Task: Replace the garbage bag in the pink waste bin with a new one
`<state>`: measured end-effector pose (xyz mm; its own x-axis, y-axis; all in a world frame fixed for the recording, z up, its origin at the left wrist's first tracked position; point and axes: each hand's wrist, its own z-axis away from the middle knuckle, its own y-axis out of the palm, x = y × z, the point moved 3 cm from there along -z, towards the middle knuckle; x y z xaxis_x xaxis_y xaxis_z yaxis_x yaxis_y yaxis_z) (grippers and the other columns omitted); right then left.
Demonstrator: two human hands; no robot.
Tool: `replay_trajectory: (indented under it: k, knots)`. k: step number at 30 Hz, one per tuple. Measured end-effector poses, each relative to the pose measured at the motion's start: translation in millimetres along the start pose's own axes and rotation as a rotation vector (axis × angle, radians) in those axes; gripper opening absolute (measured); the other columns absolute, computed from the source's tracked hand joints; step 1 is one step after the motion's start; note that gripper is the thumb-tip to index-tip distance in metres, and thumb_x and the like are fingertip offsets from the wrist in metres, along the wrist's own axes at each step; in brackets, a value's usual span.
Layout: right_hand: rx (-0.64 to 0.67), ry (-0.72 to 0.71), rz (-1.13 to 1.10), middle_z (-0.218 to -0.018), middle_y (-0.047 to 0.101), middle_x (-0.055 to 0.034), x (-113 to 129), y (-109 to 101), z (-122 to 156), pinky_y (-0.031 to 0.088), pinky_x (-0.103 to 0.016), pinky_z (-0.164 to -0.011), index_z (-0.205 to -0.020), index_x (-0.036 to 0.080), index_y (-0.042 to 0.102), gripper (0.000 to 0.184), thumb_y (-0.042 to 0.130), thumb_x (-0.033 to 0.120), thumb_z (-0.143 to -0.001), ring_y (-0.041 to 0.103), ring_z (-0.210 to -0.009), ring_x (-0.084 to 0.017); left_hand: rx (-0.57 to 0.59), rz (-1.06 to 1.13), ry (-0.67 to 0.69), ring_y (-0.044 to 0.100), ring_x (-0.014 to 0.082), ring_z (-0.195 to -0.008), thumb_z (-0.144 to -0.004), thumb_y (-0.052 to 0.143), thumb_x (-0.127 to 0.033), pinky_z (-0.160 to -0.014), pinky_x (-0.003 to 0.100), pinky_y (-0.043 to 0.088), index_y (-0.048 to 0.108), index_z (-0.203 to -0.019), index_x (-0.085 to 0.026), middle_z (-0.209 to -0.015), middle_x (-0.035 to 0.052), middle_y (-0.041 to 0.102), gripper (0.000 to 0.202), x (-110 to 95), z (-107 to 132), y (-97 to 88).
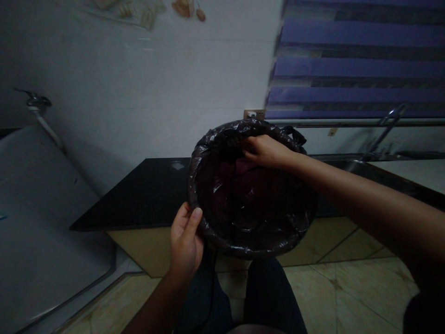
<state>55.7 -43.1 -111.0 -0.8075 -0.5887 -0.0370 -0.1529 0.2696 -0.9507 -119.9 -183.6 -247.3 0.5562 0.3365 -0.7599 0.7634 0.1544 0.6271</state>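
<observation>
A round waste bin lined with a dark, shiny plastic bag (250,218) is held up in front of me, its mouth facing the camera. My left hand (186,241) grips the bin's near left rim, thumb over the bag's edge. My right hand (266,150) reaches across the opening and pinches the bag at the far rim, fingers closed on the plastic. The inside of the bag looks dark and crumpled.
A black countertop (139,195) lies behind the bin, against a white tiled wall. A grey appliance (38,208) stands at the left. At the right are a sink with a tap (389,125) and a striped window blind (358,60). Beige floor tiles and my legs (257,297) are below.
</observation>
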Motion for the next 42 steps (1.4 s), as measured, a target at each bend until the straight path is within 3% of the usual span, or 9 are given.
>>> replay_trajectory:
  k: [10, 22, 36, 42]
  knots:
    - [0.026, -0.021, -0.321, -0.109, 0.064, -0.0126, -2.9, 10.4, 8.3, 0.048, -0.032, -0.086, -0.115, 0.010, 0.059, 0.034, 0.051, 0.020, -0.084, 0.061, -0.097, -0.020, 0.012, 0.016, 0.027, 0.062, 0.0123, -0.067, -0.071, 0.074, -0.031, -0.066, 0.024, 0.051, 0.064, -0.082, -0.018, -0.078, 0.0016, 0.067, 0.020, -0.3, -0.5, 0.3]
    - [-0.003, 0.063, -0.316, -0.117, 0.061, -0.0142, -21.6, 17.4, 8.6, 0.048, -0.040, -0.093, -0.124, 0.011, 0.054, 0.043, 0.054, 0.020, -0.082, 0.059, -0.107, -0.024, -0.003, 0.003, 0.017, 0.063, 0.0145, -0.070, -0.069, 0.074, -0.031, -0.069, 0.027, 0.051, 0.063, -0.081, -0.018, -0.080, 0.0025, 0.068, 0.021, -0.1, -0.7, 0.4]
    - [0.042, 0.001, -0.331, -0.125, 0.057, -0.0142, -19.8, 22.7, 15.0, 0.046, -0.037, -0.097, -0.128, 0.012, 0.050, 0.046, 0.054, 0.020, -0.083, 0.056, -0.114, -0.022, 0.003, 0.026, 0.029, 0.060, 0.0111, -0.065, -0.070, 0.074, -0.030, -0.065, 0.022, 0.050, 0.063, -0.077, -0.017, -0.073, 0.0002, 0.065, 0.018, 0.0, -0.8, 0.7]
    - [0.088, 0.052, -0.344, -0.123, 0.059, -0.0138, -21.0, 24.5, 19.9, 0.045, -0.041, -0.098, -0.127, 0.014, 0.051, 0.046, 0.058, 0.024, -0.082, 0.056, -0.113, -0.025, -0.014, 0.019, 0.033, 0.061, 0.0122, -0.069, -0.069, 0.075, -0.031, -0.066, 0.023, 0.050, 0.064, -0.080, -0.017, -0.078, 0.0012, 0.066, 0.021, 1.3, -0.9, -0.1]
